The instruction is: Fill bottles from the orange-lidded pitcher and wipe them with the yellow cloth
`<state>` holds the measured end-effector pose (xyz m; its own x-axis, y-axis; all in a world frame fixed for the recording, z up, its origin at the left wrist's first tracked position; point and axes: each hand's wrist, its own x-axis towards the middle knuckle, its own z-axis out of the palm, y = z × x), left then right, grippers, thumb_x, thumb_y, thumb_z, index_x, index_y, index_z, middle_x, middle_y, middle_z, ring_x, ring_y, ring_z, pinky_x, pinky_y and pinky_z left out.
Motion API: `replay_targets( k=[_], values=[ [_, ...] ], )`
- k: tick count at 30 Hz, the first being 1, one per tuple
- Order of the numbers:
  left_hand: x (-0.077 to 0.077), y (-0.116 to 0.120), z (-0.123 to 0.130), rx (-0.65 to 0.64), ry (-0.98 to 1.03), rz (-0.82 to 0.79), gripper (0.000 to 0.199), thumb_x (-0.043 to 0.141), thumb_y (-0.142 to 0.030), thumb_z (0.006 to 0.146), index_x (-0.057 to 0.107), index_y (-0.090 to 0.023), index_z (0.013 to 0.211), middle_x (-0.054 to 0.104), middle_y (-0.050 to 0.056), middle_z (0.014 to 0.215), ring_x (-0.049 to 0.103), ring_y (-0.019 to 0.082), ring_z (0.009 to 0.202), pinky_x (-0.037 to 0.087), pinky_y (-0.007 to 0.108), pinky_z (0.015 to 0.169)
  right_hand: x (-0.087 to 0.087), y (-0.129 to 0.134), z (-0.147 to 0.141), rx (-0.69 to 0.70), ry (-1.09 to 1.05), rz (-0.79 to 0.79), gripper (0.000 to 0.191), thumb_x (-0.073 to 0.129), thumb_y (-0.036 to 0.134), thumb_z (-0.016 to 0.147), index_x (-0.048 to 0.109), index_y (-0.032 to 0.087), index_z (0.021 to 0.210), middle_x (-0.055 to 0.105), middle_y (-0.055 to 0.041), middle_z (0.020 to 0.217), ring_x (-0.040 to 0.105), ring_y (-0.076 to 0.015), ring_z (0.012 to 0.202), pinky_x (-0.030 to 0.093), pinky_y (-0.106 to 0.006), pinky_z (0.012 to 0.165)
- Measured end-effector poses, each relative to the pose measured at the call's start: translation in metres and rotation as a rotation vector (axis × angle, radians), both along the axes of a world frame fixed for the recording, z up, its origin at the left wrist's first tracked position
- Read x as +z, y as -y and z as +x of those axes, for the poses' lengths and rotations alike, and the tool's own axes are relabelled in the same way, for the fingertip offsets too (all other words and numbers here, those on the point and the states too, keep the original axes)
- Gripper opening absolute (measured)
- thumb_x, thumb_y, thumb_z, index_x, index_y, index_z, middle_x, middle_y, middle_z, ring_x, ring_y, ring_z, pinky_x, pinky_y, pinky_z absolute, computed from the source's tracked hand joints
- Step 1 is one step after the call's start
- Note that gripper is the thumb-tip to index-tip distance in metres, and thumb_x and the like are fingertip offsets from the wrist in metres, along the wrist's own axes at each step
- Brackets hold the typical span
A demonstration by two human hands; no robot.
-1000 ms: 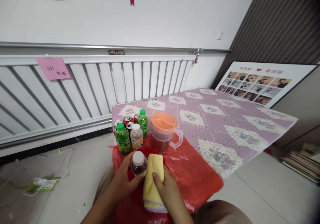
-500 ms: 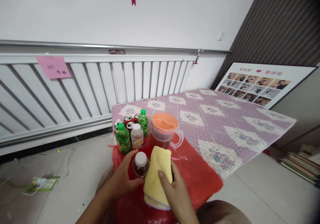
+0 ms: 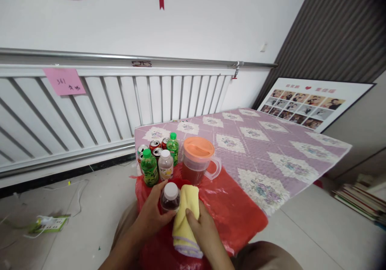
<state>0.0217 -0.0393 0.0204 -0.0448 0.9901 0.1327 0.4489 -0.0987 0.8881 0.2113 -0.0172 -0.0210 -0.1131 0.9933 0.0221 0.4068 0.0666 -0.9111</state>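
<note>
My left hand is closed around a clear bottle with a white cap and dark liquid inside. A folded yellow cloth with a purple edge is gripped in my right hand, thumb on top. The cloth lies against the bottle's right side. Just beyond them stands a clear pitcher with an orange lid and brownish liquid. Left of it are a white-capped bottle with a pale label and two green bottles.
Several drink cans cluster behind the bottles. Red plastic sheeting covers the near corner of a surface with a purple patterned cloth. A white radiator runs along the wall. A power strip lies on the floor at left.
The yellow cloth and my right hand have shifted slightly left and down, closer to the bottle. My left hand's fingers look more closely wrapped around the bottle.
</note>
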Motion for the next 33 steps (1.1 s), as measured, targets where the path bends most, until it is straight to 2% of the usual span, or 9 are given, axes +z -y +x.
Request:
replay_targets(
  k=[4, 9, 11, 13, 18, 22, 27, 30, 33],
  values=[
    [0.012, 0.003, 0.006, 0.072, -0.085, -0.022, 0.066, 0.073, -0.019, 0.067, 0.048, -0.022, 0.128, 0.06, 0.009, 0.126, 0.056, 0.03, 0.119, 0.042, 0.046, 0.106, 0.006, 0.003, -0.001, 0.001, 0.03, 0.002, 0.047, 0.056, 0.033, 0.082, 0.058, 0.015, 0.125, 0.065, -0.0146, 0.125, 0.062, -0.0295, 0.114, 0.049, -0.039, 0.093],
    [0.022, 0.005, 0.006, 0.119, -0.09, -0.003, 0.062, 0.073, -0.019, 0.067, 0.052, -0.023, 0.124, 0.065, 0.007, 0.119, 0.06, 0.03, 0.113, 0.046, 0.043, 0.101, 0.032, 0.011, -0.003, -0.007, -0.12, -0.009, 0.049, 0.053, 0.041, 0.086, 0.052, 0.019, 0.13, 0.068, -0.0109, 0.121, 0.067, -0.0258, 0.103, 0.054, -0.034, 0.083],
    [0.02, 0.005, 0.005, 0.12, -0.074, 0.022, 0.061, 0.074, -0.019, 0.066, 0.054, -0.024, 0.123, 0.066, 0.006, 0.118, 0.06, 0.03, 0.113, 0.047, 0.042, 0.1, 0.038, 0.012, -0.004, -0.012, -0.122, 0.003, 0.051, 0.053, 0.041, 0.086, 0.05, 0.019, 0.132, 0.069, -0.0104, 0.119, 0.068, -0.0253, 0.1, 0.054, -0.033, 0.081],
    [0.014, 0.004, 0.004, 0.115, -0.05, 0.043, 0.061, 0.074, -0.02, 0.066, 0.054, -0.024, 0.123, 0.065, 0.006, 0.119, 0.06, 0.03, 0.113, 0.047, 0.042, 0.1, 0.037, 0.01, -0.004, -0.01, -0.086, 0.016, 0.05, 0.052, 0.04, 0.086, 0.05, 0.018, 0.131, 0.07, -0.0107, 0.116, 0.068, -0.0256, 0.099, 0.054, -0.033, 0.081],
    [-0.007, -0.002, 0.001, 0.085, 0.0, 0.057, 0.067, 0.075, -0.02, 0.066, 0.049, -0.021, 0.128, 0.061, 0.009, 0.125, 0.058, 0.029, 0.115, 0.044, 0.043, 0.102, 0.013, 0.004, -0.005, 0.033, 0.014, 0.008, 0.038, 0.05, 0.033, 0.085, 0.06, 0.015, 0.117, 0.071, -0.012, 0.11, 0.068, -0.0259, 0.099, 0.051, -0.035, 0.086],
    [-0.016, -0.008, -0.003, 0.033, -0.003, 0.091, 0.071, 0.076, -0.016, 0.063, 0.048, -0.02, 0.128, 0.059, 0.01, 0.128, 0.054, 0.03, 0.12, 0.041, 0.044, 0.105, 0.004, 0.008, -0.006, 0.034, 0.063, -0.013, 0.041, 0.052, 0.032, 0.084, 0.059, 0.014, 0.12, 0.069, -0.0136, 0.116, 0.066, -0.027, 0.106, 0.05, -0.035, 0.089],
    [-0.015, -0.01, -0.007, -0.034, 0.048, 0.04, 0.073, 0.077, -0.016, 0.064, 0.045, -0.021, 0.13, 0.058, 0.011, 0.131, 0.055, 0.03, 0.121, 0.041, 0.046, 0.106, 0.024, 0.017, -0.008, -0.064, 0.006, 0.043, 0.045, 0.053, 0.037, 0.085, 0.056, 0.015, 0.124, 0.068, -0.013, 0.118, 0.066, -0.0266, 0.105, 0.05, -0.035, 0.089],
    [-0.016, -0.008, -0.01, -0.105, 0.072, 0.09, 0.078, 0.072, -0.015, 0.068, 0.038, -0.021, 0.138, 0.049, 0.012, 0.142, 0.046, 0.029, 0.132, 0.033, 0.048, 0.113, 0.037, 0.019, -0.01, -0.141, -0.037, 0.096, 0.052, 0.055, 0.039, 0.084, 0.052, 0.014, 0.13, 0.065, -0.014, 0.125, 0.065, -0.0274, 0.107, 0.051, -0.036, 0.089],
    [-0.019, -0.006, -0.015, -0.176, 0.093, 0.131, 0.082, 0.066, -0.012, 0.072, 0.028, -0.02, 0.145, 0.04, 0.013, 0.151, 0.037, 0.027, 0.139, 0.027, 0.047, 0.117, 0.039, 0.02, -0.012, -0.145, -0.028, 0.108, 0.053, 0.053, 0.039, 0.085, 0.05, 0.014, 0.131, 0.065, -0.0146, 0.123, 0.064, -0.0277, 0.107, 0.05, -0.037, 0.09]
  ],
)
